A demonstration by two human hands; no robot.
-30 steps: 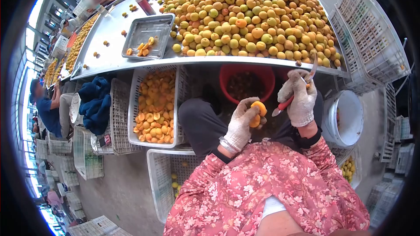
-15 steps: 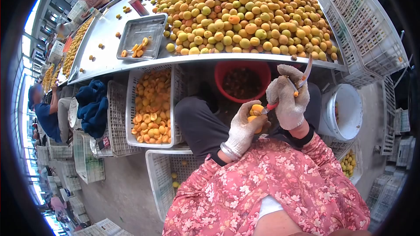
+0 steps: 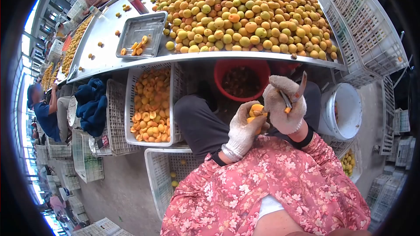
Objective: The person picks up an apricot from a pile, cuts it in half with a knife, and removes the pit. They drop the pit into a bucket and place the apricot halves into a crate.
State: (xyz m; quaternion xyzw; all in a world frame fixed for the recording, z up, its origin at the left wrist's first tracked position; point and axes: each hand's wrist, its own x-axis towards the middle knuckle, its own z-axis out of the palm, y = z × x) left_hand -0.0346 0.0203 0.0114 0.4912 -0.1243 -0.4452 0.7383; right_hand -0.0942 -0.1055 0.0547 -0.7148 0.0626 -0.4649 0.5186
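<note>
My left hand (image 3: 243,132), in a whitish knit glove, has its fingers closed round a cut orange apricot (image 3: 256,112) above my lap. Close beside it on the right, my gloved right hand (image 3: 285,106) grips a knife, whose curved blade (image 3: 302,86) points up past the fingers. A thin tool with an orange end (image 3: 287,104) also lies across that hand's palm. Between the two hands the fingertips nearly meet at the fruit. Behind them stands a red basin (image 3: 218,87) with dark scraps inside.
A metal table (image 3: 175,59) bears a large apricot heap (image 3: 245,17) and a steel tray (image 3: 121,35) with cut pieces. Below are a crate of apricot halves (image 3: 130,122), a white bucket (image 3: 352,113) and another crate (image 3: 152,172). Co-workers (image 3: 46,113) sit at the left.
My right hand has shifted slightly left and down, turning at the fruit. The red and metal tool tip seen there earlier no longer shows. My left hand still holds the apricot.
</note>
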